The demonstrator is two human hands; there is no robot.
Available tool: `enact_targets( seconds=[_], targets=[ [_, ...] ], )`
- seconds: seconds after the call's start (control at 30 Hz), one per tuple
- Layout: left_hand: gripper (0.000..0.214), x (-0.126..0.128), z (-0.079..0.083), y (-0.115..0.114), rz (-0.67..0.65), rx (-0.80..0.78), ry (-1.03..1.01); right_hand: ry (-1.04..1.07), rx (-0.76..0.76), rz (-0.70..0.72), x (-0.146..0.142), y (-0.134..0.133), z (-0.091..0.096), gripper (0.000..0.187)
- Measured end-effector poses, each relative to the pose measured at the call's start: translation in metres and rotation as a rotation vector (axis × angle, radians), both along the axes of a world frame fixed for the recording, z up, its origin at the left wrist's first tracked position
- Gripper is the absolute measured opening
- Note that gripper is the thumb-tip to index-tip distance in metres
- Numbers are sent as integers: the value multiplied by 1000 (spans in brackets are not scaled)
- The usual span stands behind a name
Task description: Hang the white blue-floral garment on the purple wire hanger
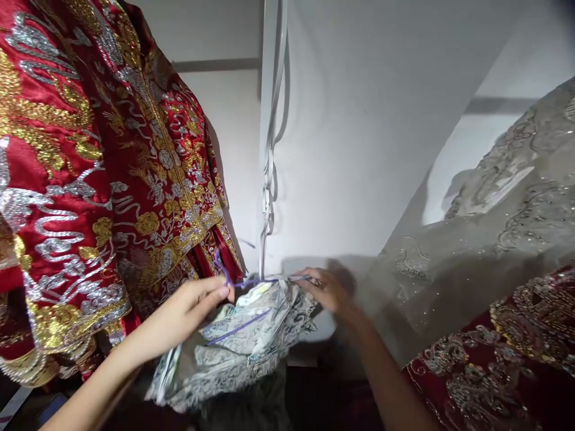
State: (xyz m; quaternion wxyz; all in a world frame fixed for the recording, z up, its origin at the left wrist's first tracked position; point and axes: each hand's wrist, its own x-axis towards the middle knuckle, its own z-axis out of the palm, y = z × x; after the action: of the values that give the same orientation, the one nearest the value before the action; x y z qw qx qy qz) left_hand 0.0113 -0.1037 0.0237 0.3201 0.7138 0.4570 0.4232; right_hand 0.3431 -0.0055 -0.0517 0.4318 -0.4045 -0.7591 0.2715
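In the middle, a crumpled bundle of pale patterned cloth with a frayed, lacy lower edge [265, 335] hangs between my hands. My left hand [197, 302] is closed at its upper left, pinching a purple cord [229, 280]. The cord runs along the bundle's top, and one end of it curls up above my fingers. Another purple strand [238, 328] lies across the cloth. At the upper right corner, my right hand [327, 290] pinches a thin pale strip [290, 277] along the top edge. Its fingertips are partly hidden.
A knotted white cable or strap [268, 173] hangs down the wall [350, 149] to the bundle's top. On the left hangs a red jacket with gold and silver embroidery [148, 149]. A sheer beaded garment [507, 209] and a dark red beaded one [489, 371] are at right.
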Motion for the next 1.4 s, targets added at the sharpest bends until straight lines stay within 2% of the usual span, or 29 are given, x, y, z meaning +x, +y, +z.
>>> enact_targets(
  seconds=[0.1, 0.17, 0.3, 0.37, 0.4, 0.47, 0.53, 0.6, 0.67, 0.73, 0.8, 0.9, 1.0, 1.07, 1.27, 1.33, 1.4],
  targets=[
    [23, -11, 5, 34, 152, 208, 292, 107, -123, 34, 8, 4, 17, 27],
    [19, -14, 11, 57, 295, 329, 314, 224, -151, -25, 6, 8, 32, 31],
    [16, -4, 28, 83, 453, 731, 137, 446, -155, -146, -11, 28, 68, 38],
    [16, 5, 30, 84, 458, 913, -9, 552, -124, -225, -16, 40, 81, 39],
    [15, 9, 26, 83, 419, 949, -71, 602, -99, -268, -17, 44, 84, 41],
    [13, 16, 7, 78, 297, 889, -118, 677, -54, -331, -14, 50, 83, 44],
    [10, 24, -25, 74, 209, 718, -102, 705, -50, -361, -8, 50, 76, 48],
    [2, 32, -64, 73, 224, 531, -139, 721, -65, -391, -4, 46, 67, 50],
    [7, 42, -99, 76, 284, 378, -230, 736, -75, -411, -3, 44, 64, 50],
    [16, 54, -121, 82, 361, 266, -376, 741, -77, -399, -6, 44, 68, 49],
    [28, 64, -126, 89, 423, 216, -525, 735, -68, -379, -8, 47, 73, 47],
    [32, 72, -113, 93, 446, 205, -562, 735, -80, -365, -7, 48, 69, 46],
    [19, 76, -98, 84, 401, 179, -468, 772, -145, -323, 2, 43, 50, 44],
    [19, 79, -96, 73, 368, 155, -460, 824, -180, -309, 10, 39, 34, 42],
    [23, 99, -113, 41, 320, -22, -577, 990, -319, -339, 28, 32, -2, 44],
    [23, 100, -118, 37, 280, -78, -629, 959, -345, -368, 28, 29, -15, 45],
    [22, 96, -124, 38, 268, -116, -737, 879, -301, -428, 25, 23, -31, 45]
  ],
)
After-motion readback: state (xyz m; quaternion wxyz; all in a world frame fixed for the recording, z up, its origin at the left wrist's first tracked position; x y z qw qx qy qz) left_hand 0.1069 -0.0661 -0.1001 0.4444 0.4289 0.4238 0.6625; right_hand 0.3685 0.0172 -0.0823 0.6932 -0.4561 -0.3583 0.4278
